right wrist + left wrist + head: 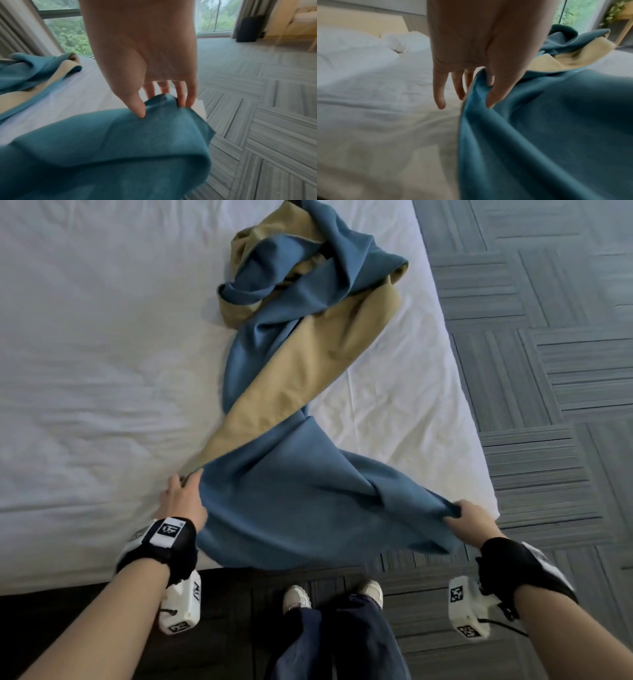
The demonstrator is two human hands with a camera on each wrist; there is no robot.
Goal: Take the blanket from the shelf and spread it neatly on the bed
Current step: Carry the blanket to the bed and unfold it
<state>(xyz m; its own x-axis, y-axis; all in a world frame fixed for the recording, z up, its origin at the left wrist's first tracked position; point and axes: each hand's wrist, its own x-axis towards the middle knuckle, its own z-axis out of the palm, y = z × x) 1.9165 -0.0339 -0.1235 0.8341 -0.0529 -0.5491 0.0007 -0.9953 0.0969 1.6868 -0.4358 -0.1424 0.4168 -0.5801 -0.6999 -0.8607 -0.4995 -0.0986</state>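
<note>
A blue blanket (301,501) with a tan underside lies twisted and bunched along the right part of the white bed (85,371). My left hand (183,494) pinches its near left edge between thumb and fingers; the wrist view shows the thumb (494,97) on the blue cloth (547,135). My right hand (469,513) grips the near right edge just past the bed's corner, thumb (137,108) pressed on the blue fabric (120,148). Between both hands the cloth hangs over the bed's foot. The far end sits in a crumpled heap (308,268).
Grey patterned carpet (548,371) runs right of the bed. My legs and shoes (329,611) stand at the bed's foot. White pillows (406,40) lie at the head. Windows, curtains, a dark bag (248,28) and a chair (295,20) stand across the room.
</note>
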